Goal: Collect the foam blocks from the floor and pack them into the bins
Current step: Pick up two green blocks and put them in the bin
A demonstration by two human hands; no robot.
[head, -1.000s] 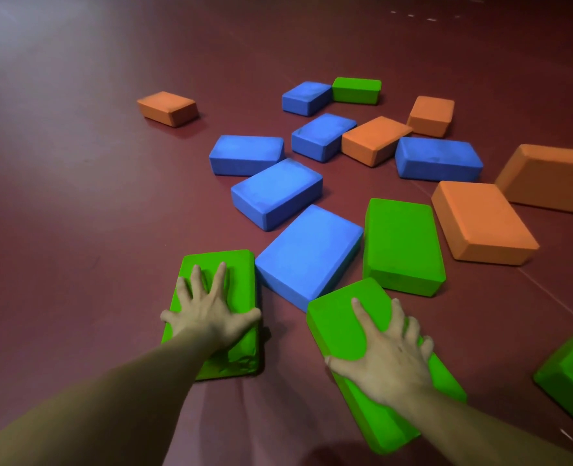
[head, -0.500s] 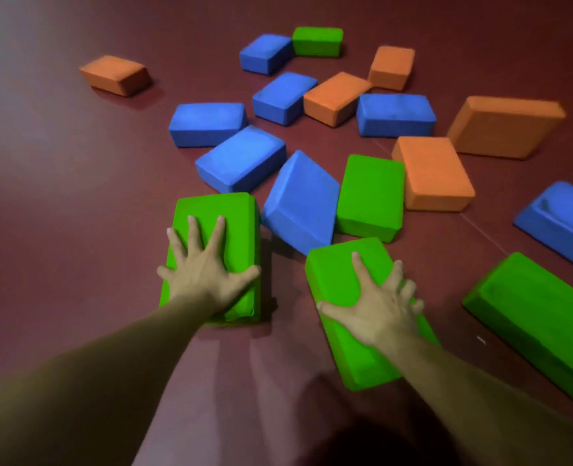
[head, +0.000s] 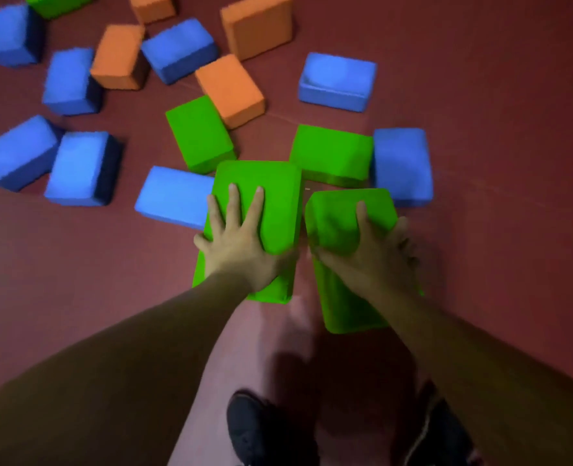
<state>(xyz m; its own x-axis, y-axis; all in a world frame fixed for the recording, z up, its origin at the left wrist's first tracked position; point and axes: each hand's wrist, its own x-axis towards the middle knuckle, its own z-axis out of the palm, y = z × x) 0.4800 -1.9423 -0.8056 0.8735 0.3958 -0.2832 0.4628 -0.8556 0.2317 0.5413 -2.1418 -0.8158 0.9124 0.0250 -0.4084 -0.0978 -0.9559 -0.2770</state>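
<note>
Foam blocks in green, blue and orange lie scattered over the dark red floor (head: 497, 95). My left hand (head: 241, 240) is spread over one green block (head: 271, 196), thumb hooked round its right edge. My right hand (head: 376, 253) grips a second green block (head: 335, 216) the same way. The two held blocks sit side by side, nearly touching, and overlap the blocks behind them as if raised off the floor. No bin is in view.
Close behind the held pair lie two green blocks (head: 197, 132) (head: 332, 153) and blue blocks at the left (head: 174, 196) and right (head: 403, 163). Several blue and orange blocks (head: 231, 85) fill the upper left. My dark shoes (head: 261, 428) stand at the bottom edge.
Both hands have pulled their green blocks closer together and nearer to me, apparently lifting them. The view has tipped downward, so my feet now show.
</note>
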